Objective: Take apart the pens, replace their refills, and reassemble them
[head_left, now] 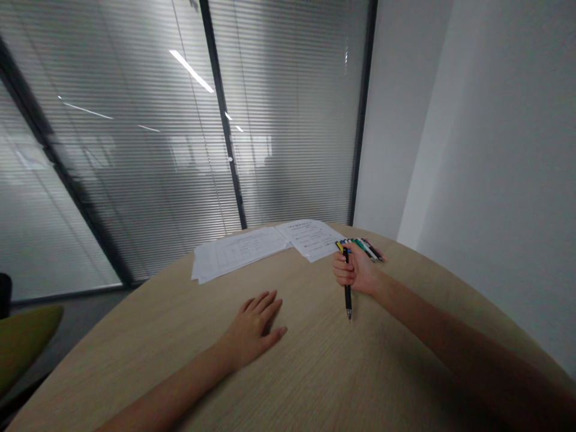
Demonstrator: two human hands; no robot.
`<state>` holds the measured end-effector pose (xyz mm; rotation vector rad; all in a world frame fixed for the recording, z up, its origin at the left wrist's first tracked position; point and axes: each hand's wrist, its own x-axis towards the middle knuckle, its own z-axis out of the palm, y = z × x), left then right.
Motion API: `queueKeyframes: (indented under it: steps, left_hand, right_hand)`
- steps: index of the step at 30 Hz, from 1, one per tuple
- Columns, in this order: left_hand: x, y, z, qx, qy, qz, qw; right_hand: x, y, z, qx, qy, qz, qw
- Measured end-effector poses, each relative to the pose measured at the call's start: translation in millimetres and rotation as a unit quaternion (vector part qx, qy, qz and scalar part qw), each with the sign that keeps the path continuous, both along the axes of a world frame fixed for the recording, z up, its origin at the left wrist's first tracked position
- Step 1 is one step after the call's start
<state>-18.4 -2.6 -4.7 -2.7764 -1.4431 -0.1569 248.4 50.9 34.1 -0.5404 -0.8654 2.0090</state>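
Observation:
My right hand is closed round a black pen, held with its tip pointing down and toward me just above the wooden table. Right behind that hand lie several pens of different colours in a row on the table. My left hand lies flat on the table, fingers stretched out and together, holding nothing.
Sheets of printed paper lie spread at the far side of the table, another sheet beside the pens. Glass partitions with blinds stand behind. A white wall is on the right. A green chair sits at left.

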Motion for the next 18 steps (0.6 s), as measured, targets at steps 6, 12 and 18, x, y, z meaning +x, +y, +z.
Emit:
queueKeyframes:
  steps: [6,12,18]
  left_hand:
    - [2,-2,2.8,-0.002,0.008,0.005,1.0]
    - [0,-2,1.9,-0.002,0.011,0.006,1.0]
    - [0,-1,-1.8,0.007,0.009,0.004,1.0]
  right_hand:
    - [3,3,-3.8,-0.004,-0.03,-0.021,0.999]
    - [6,10,-11.5,-0.017,-0.091,-0.054,0.994]
    - [11,21,-33.5,-0.033,-0.186,-0.085,0.978]
